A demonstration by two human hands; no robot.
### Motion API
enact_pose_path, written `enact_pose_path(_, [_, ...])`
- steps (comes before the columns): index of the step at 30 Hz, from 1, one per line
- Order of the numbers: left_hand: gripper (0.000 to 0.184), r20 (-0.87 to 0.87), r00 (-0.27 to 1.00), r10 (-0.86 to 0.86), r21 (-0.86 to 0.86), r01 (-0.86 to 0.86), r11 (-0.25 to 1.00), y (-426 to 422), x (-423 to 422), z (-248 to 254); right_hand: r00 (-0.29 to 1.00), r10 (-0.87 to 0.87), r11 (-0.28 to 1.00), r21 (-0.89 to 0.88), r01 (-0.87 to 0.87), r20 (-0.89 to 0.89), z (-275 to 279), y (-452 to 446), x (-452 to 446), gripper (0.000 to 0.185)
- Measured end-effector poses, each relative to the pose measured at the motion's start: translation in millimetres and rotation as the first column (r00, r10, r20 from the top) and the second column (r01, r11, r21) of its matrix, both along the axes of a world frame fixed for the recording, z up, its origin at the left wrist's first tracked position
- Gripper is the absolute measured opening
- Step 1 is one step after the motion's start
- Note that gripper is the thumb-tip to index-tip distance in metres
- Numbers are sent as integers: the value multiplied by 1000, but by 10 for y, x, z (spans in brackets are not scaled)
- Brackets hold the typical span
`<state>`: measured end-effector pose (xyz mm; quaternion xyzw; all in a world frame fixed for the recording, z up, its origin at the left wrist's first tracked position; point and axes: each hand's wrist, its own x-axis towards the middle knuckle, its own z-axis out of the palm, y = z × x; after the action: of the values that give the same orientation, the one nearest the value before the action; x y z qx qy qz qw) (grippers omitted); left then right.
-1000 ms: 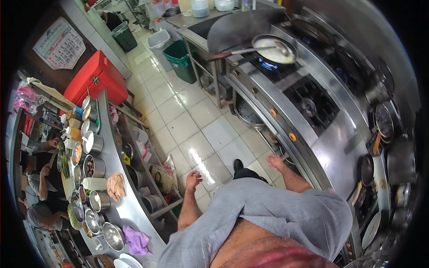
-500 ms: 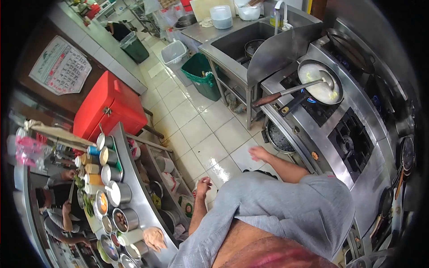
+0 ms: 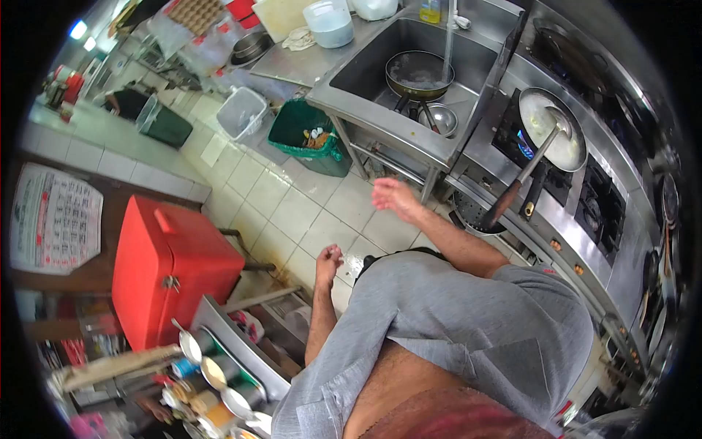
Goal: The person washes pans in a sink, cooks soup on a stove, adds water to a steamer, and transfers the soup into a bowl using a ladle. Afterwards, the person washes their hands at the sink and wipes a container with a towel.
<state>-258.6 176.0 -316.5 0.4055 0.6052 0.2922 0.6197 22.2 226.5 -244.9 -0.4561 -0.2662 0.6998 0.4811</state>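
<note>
Tiled floor (image 3: 292, 208) is running between the metal sink (image 3: 351, 77) and one red cooler box (image 3: 183, 271), with one calendar (image 3: 58, 219) hanging on the wall beyond the box. Both hands are hovering over the floor on the near side of the sink. The left hand (image 3: 329, 263) is staying empty, its fingers loosely bent; the right hand (image 3: 395, 197), nearer the sink, is reaching out, released, with fingers apart.

Right of the sink, one frying pan (image 3: 541, 117) is sitting on the stove (image 3: 621, 278) above a blue flame (image 3: 524, 144), holding pale liquid. One ladle (image 3: 559, 121) is lying in it. Two handles, the ladle's and the pan's, are sticking out over the stove's front edge, near the right hand.

Inside the sink, one dark pan (image 3: 420, 73) is catching water from the tap, and one round metal piece (image 3: 441, 119) is lying just beside it. Left of the sink, one green bin (image 3: 314, 157) is holding scraps, and one white bin (image 3: 243, 113) is standing next to it, lined with clear plastic. One white tub (image 3: 329, 25) and one cloth (image 3: 298, 39) are resting on the counter beside the sink. Well apart from the sink, beside the cooler box, several metal pots (image 3: 213, 373) are holding food and spoons.
</note>
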Motion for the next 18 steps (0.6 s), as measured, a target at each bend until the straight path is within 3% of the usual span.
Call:
enact_pose_path(4, [31,-17,978,-207,177,207,962,1331,123,550,934,-354,932,66,356,-49,362,746,303,38])
enact_pose_path(7, [34,-68,930,-361,303,364,881,2146,552,974,737,-664,731,92,676,-127,420,1289,690,37])
enact_pose_path(9, [36,-3,900,-436,364,407,838,2587,988,1126,587,-798,574,126,809,-132,382,1695,1098,33])
enact_pose_path(10, [36,-52,870,-491,400,469,788,2783,1212,1180,501,-849,488,114,865,-168,324,1876,1347,30])
enact_pose_path(13, [37,-132,796,-591,474,575,667,3256,1924,1254,270,-930,257,83,963,-249,69,2401,2222,19])
enact_pose_path(14, [36,-173,751,-637,512,621,593,3404,2130,1272,199,-955,190,60,980,-220,59,2536,2420,19])
enact_pose_path(18, [38,-303,649,-698,459,741,490,3904,2891,1079,-22,-991,-21,-11,1000,-129,72,3050,3194,22])
